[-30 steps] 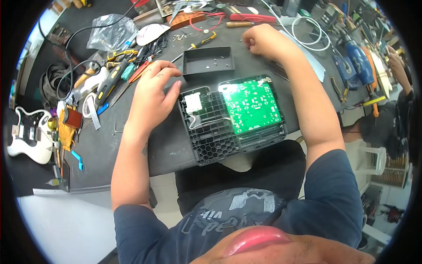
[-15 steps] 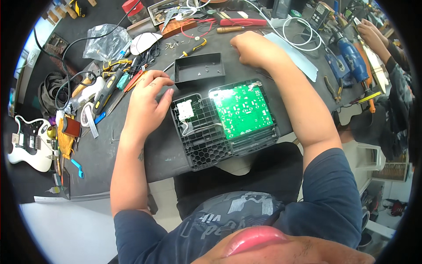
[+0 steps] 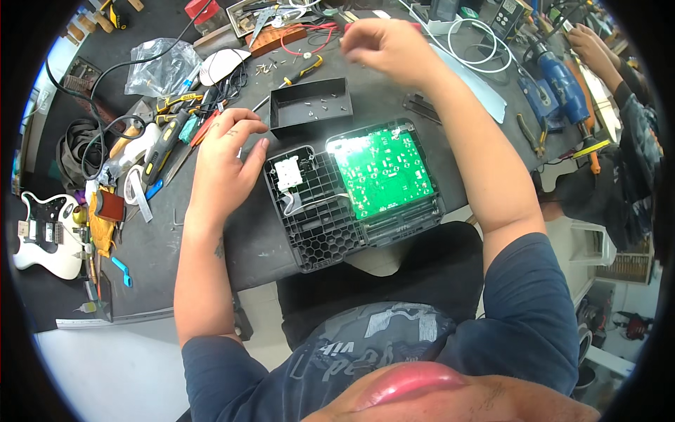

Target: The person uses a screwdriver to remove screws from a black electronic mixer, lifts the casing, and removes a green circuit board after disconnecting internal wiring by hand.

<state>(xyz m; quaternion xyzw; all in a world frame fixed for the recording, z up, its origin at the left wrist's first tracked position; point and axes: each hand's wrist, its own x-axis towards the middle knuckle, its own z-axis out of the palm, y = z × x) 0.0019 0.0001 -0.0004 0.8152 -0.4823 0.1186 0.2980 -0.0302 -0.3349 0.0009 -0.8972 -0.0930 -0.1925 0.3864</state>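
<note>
Head view: an open black plastic casing lies on the counter, right at its near edge, ribbed inside facing up. It should be light for its size and stiff, best held by the outer walls at both sides. The green circuit board within looks fragile; fingers should keep off its face. A thin pale wire running from the small white board could snag or tear under a careless grip.

Just beyond sits a black box with loose screws, probably slippery and fiddly, best pinched singly; the box itself would slide easily if bumped. The left hand is beside the casing, fingers loosely bent, thumb apart, seemingly empty. The right hand, blurred, is beyond the box, fingers curled; whether it pinches anything cannot be told.
</note>
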